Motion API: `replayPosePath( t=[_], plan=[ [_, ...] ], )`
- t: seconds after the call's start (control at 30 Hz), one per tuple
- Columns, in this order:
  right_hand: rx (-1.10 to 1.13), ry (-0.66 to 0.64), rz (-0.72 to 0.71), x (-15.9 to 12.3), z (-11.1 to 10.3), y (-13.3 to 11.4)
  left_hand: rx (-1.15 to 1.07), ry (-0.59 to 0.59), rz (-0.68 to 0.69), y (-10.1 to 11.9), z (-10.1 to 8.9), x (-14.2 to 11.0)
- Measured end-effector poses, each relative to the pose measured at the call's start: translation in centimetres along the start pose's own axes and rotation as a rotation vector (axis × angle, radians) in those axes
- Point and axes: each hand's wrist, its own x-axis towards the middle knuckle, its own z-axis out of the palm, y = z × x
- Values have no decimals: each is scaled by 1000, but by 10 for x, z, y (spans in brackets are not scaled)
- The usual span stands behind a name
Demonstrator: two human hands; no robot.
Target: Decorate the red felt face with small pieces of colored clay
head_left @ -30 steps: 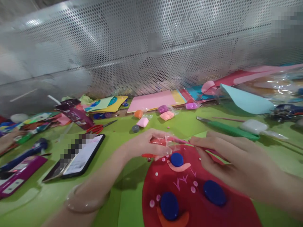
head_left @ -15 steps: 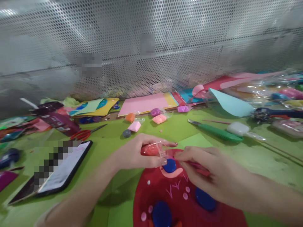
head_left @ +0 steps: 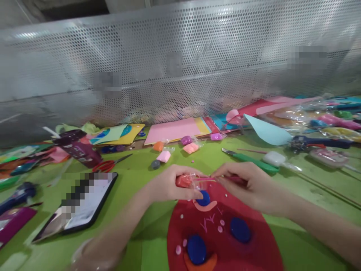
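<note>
I've got L hand (head_left: 166, 184) gripping the red packet (head_left: 184, 181), R hand (head_left: 251, 186) pinching a pink stick (head_left: 207, 179) — long axis crosswise, tip twd packet, contact unclear — red sheet (head_left: 231, 258) below both hands.

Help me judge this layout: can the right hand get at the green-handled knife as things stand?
Probably yes: the green-handled knife lies just beyond the right hand with nothing seen on top, though that hand may first need to release the thin pink stick.
</note>
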Motion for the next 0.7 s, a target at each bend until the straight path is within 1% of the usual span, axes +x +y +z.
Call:
replayPosePath(
  t=[0.1,0.2,0.27,0.37,0.5,0.57,0.7],
  plan=[
    [-15,36,-2,1,-6,0,-27,0,-26,0,-2,0],
    [19,42,52,2,-6,-2,-3,-9,-28,3,-2,0],
    [32,6,94,4,-4,-4,19,-23,-17,4,-1,0],
    [39,-89,145,7,1,-7,29,-61,-19,3,2,2],
    [87,-153,181,8,10,-10,-74,-95,5,-4,7,9],
    [114,-137,181,8,10,-8,-123,-79,13,-8,8,12],
    [111,2,200,6,-4,5,-91,42,-6,-10,5,13]
  ],
)
